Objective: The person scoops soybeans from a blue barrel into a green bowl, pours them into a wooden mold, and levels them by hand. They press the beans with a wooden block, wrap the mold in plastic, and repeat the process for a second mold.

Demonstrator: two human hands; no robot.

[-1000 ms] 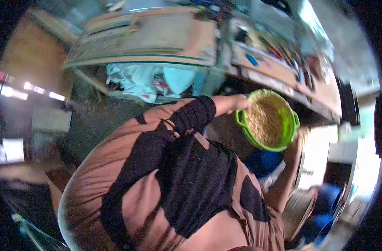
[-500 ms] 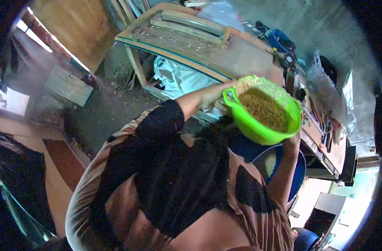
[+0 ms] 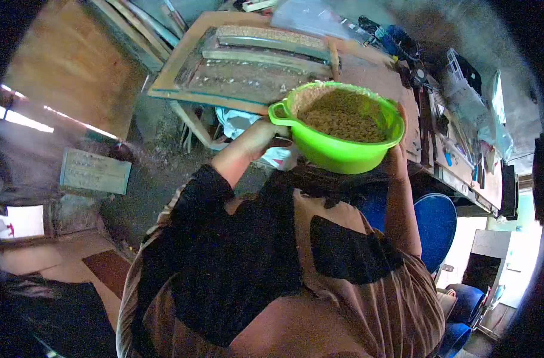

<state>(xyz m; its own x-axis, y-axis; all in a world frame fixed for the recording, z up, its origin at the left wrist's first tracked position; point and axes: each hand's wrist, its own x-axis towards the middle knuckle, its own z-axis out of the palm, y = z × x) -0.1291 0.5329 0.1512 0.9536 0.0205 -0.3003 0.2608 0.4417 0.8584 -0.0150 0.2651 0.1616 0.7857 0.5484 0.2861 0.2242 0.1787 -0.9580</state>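
Note:
A bright green plastic basin (image 3: 337,159) with looped side handles is held up in front of me, nearly level. Brown, crumbly, grain-like material (image 3: 342,119) lies inside it, and paler bits cling to the inner wall. My left hand (image 3: 265,136) is closed at the left handle, its fingers partly behind the basin. On the opposite side my right hand (image 3: 397,156) grips the wall near the rim, with most of its fingers hidden. Beyond the basin stands a workbench (image 3: 373,77), and a wooden-edged panel (image 3: 164,85) lies on it.
A blue barrel (image 3: 434,232) stands to my right below the bench. White cloth or bags (image 3: 233,124) are under the bench. Tools and a white crate (image 3: 463,83) line its right side. A flat board (image 3: 95,172) lies on the floor at left.
The basin has shifted left and upward in view and looks more level. Both hands have moved with it. My view has turned, showing more of the blue barrel's side area.

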